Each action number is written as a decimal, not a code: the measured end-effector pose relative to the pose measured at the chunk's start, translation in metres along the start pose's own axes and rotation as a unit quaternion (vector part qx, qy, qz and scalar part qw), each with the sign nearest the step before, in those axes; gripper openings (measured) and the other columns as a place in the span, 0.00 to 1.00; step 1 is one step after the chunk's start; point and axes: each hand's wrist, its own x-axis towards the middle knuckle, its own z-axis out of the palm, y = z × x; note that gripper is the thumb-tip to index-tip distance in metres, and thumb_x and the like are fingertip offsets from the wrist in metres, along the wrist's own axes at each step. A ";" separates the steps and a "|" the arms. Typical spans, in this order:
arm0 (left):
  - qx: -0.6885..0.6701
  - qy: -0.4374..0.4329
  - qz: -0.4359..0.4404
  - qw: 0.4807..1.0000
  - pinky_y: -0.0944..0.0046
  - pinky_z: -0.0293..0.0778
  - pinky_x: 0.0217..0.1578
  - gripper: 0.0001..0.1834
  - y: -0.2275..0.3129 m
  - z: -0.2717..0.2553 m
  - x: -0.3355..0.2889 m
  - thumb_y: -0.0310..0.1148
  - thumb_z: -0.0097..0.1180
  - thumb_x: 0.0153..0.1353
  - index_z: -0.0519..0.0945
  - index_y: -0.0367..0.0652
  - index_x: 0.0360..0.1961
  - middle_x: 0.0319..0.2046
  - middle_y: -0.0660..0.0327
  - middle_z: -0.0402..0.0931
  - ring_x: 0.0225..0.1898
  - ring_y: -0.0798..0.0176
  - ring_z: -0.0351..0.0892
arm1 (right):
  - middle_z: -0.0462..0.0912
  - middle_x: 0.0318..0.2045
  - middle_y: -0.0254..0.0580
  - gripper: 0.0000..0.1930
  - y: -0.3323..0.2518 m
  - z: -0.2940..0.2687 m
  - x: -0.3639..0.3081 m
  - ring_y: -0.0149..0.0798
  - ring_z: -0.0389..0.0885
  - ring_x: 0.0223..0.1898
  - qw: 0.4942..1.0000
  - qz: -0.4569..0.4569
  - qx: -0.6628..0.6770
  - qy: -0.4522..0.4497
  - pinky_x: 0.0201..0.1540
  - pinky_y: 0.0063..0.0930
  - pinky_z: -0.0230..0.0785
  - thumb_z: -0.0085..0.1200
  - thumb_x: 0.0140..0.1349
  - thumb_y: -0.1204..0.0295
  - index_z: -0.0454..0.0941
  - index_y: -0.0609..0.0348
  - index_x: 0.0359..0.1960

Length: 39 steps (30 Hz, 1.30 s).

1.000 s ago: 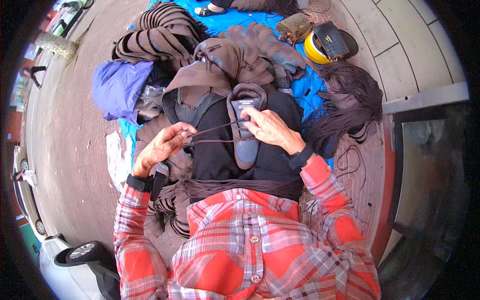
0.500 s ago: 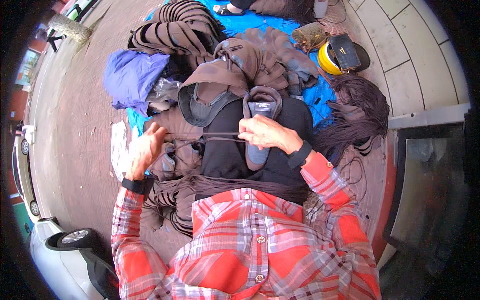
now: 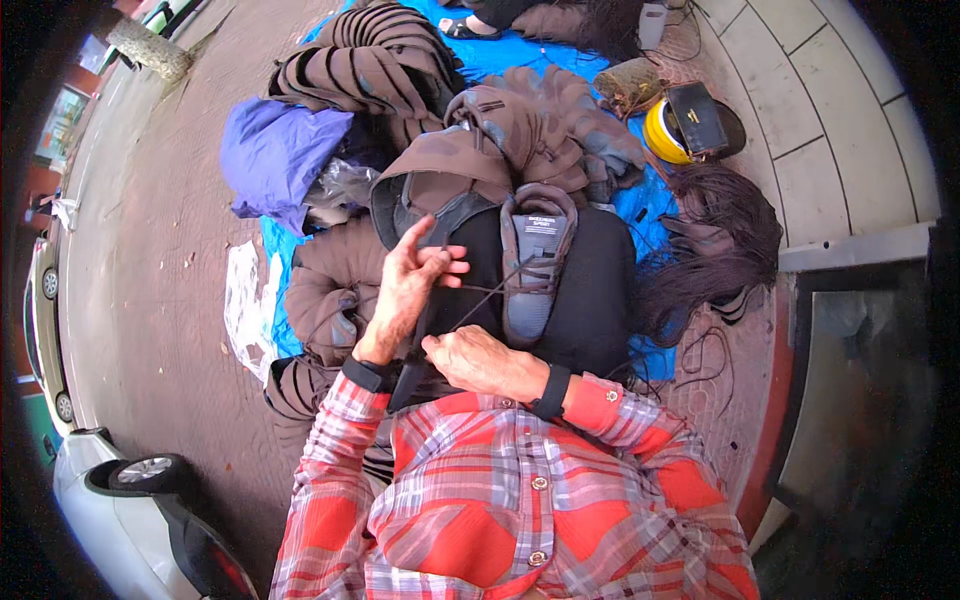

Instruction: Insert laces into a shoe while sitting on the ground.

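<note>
A dark grey-brown shoe upper [image 3: 531,305], with its tongue upward, lies on my black-trousered lap. A thin dark shoelace [image 3: 488,294] stretches from its eyelets toward my hands. My right hand [image 3: 483,362] is closed, pinching the lace between thumb and fingers just below and left of the upper. Above and left of it, my left hand [image 3: 408,290] has its fingers spread, with a lace strand running close to the fingertips; whether the strand touches them is unclear. A brown camouflage-patterned upper [image 3: 440,165] with a dark lining rests at my knees.
Stacks of brown uppers [image 3: 365,60] sit on a blue sheet [image 3: 490,55], beside a purple cloth [image 3: 280,150]. At right are a bundle of dark laces [image 3: 725,230] and a yellow container [image 3: 660,130] with a black pouch [image 3: 695,110]. Parked cars stand at left.
My left hand has moved right and its fingers have spread. My right hand has come down and left, still pinching lace. The strand stretched between both hands now slants from the shoe upper.
</note>
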 end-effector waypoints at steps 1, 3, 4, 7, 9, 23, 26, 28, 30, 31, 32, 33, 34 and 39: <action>-0.002 -0.004 -0.001 1.000 0.71 0.76 0.32 0.18 -0.004 0.000 0.004 0.26 0.51 0.62 0.70 0.31 0.53 0.33 0.54 0.80 0.31 0.66 0.80 | 0.75 0.15 0.53 0.07 0.002 -0.001 -0.005 0.52 0.78 0.20 1.000 0.007 0.016 -0.002 0.24 0.40 0.70 0.50 0.55 0.73 0.68 0.65 0.30; 0.068 -0.050 -0.087 0.993 0.75 0.71 0.25 0.14 -0.011 0.000 0.014 0.29 0.51 0.62 0.72 0.32 0.46 0.30 0.58 0.80 0.26 0.70 0.77 | 0.76 0.18 0.53 0.09 0.007 -0.017 -0.015 0.52 0.79 0.22 0.999 0.028 0.030 -0.025 0.24 0.40 0.71 0.51 0.55 0.73 0.71 0.66 0.35; 0.102 -0.059 -0.059 0.991 0.75 0.65 0.22 0.08 -0.016 0.005 0.018 0.30 0.51 0.63 0.75 0.35 0.37 0.26 0.60 0.80 0.22 0.74 0.71 | 0.76 0.19 0.53 0.08 0.012 -0.027 -0.021 0.52 0.79 0.23 0.994 0.067 0.077 -0.036 0.24 0.42 0.71 0.51 0.55 0.71 0.72 0.63 0.33; 0.276 -0.080 0.007 0.958 0.72 0.67 0.22 0.09 -0.031 0.009 0.030 0.31 0.52 0.62 0.77 0.34 0.34 0.23 0.61 0.79 0.21 0.72 0.72 | 0.77 0.21 0.56 0.07 0.042 -0.062 -0.035 0.56 0.79 0.26 0.982 0.160 0.058 0.086 0.26 0.47 0.71 0.50 0.57 0.68 0.73 0.56 0.34; 0.318 -0.068 0.017 0.945 0.69 0.69 0.23 0.10 -0.026 0.022 0.033 0.33 0.54 0.60 0.79 0.35 0.31 0.19 0.61 0.78 0.20 0.71 0.74 | 0.78 0.22 0.59 0.09 0.069 -0.085 -0.039 0.59 0.78 0.28 0.934 0.316 0.073 0.150 0.29 0.49 0.71 0.51 0.57 0.68 0.74 0.58 0.37; 0.549 -0.004 0.116 0.828 0.53 0.72 0.29 0.11 -0.024 0.043 0.038 0.39 0.53 0.56 0.80 0.45 0.31 0.21 0.51 0.77 0.27 0.47 0.79 | 0.78 0.22 0.59 0.16 0.092 -0.099 -0.018 0.51 0.80 0.22 0.925 0.336 0.172 0.054 0.25 0.41 0.72 0.48 0.60 0.70 0.72 0.63 0.49; 0.546 -0.013 0.123 0.828 0.52 0.73 0.30 0.11 -0.027 0.045 0.039 0.39 0.51 0.57 0.80 0.44 0.32 0.22 0.49 0.77 0.28 0.45 0.79 | 0.78 0.18 0.52 0.16 0.092 -0.096 -0.015 0.41 0.77 0.14 0.892 0.360 0.267 0.052 0.17 0.33 0.70 0.44 0.61 0.72 0.71 0.65 0.50; 0.540 -0.016 0.123 0.833 0.51 0.73 0.31 0.11 -0.032 0.044 0.041 0.38 0.50 0.58 0.80 0.43 0.32 0.22 0.48 0.77 0.28 0.44 0.79 | 0.77 0.17 0.48 0.16 0.096 -0.097 -0.015 0.36 0.75 0.11 0.881 0.359 0.301 0.069 0.14 0.30 0.68 0.42 0.62 0.73 0.70 0.66 0.50; 0.529 -0.020 0.137 0.837 0.50 0.72 0.31 0.11 -0.034 0.043 0.040 0.37 0.49 0.58 0.79 0.40 0.32 0.23 0.47 0.77 0.29 0.43 0.79 | 0.77 0.17 0.45 0.15 0.103 -0.105 -0.014 0.36 0.75 0.11 0.874 0.387 0.293 0.007 0.12 0.28 0.67 0.40 0.62 0.73 0.71 0.66 0.49; 0.530 -0.020 0.137 0.837 0.50 0.72 0.31 0.11 -0.036 0.043 0.041 0.37 0.49 0.58 0.79 0.40 0.32 0.23 0.47 0.77 0.29 0.43 0.79 | 0.77 0.17 0.45 0.15 0.102 -0.106 -0.012 0.36 0.75 0.11 0.874 0.387 0.293 0.007 0.12 0.28 0.67 0.40 0.62 0.73 0.71 0.66 0.49; 0.533 -0.014 0.127 0.836 0.49 0.72 0.31 0.11 -0.034 0.046 0.042 0.36 0.49 0.59 0.78 0.39 0.32 0.23 0.46 0.77 0.29 0.43 0.78 | 0.77 0.16 0.45 0.14 0.099 -0.109 -0.007 0.36 0.75 0.11 0.875 0.388 0.288 -0.003 0.12 0.28 0.66 0.40 0.62 0.73 0.71 0.67 0.46; 0.537 -0.008 0.118 0.836 0.49 0.72 0.31 0.11 -0.033 0.048 0.042 0.35 0.49 0.59 0.78 0.38 0.31 0.23 0.46 0.77 0.29 0.42 0.78 | 0.77 0.16 0.44 0.12 0.097 -0.110 -0.004 0.36 0.75 0.11 0.877 0.390 0.282 -0.013 0.11 0.27 0.65 0.40 0.62 0.73 0.72 0.67 0.43; 0.537 -0.008 0.118 0.835 0.49 0.72 0.31 0.11 -0.033 0.049 0.041 0.35 0.49 0.59 0.78 0.38 0.31 0.23 0.46 0.77 0.29 0.42 0.78 | 0.77 0.16 0.44 0.12 0.100 -0.109 -0.003 0.36 0.75 0.11 0.877 0.389 0.282 -0.012 0.11 0.27 0.65 0.40 0.62 0.73 0.72 0.67 0.43; 0.535 0.036 0.133 0.834 0.53 0.73 0.26 0.14 -0.034 0.041 0.041 0.40 0.54 0.57 0.76 0.37 0.28 0.20 0.48 0.77 0.24 0.48 0.79 | 0.76 0.16 0.54 0.05 0.108 -0.106 0.001 0.46 0.78 0.14 0.919 0.355 0.172 -0.015 0.16 0.40 0.69 0.43 0.57 0.78 0.67 0.64 0.35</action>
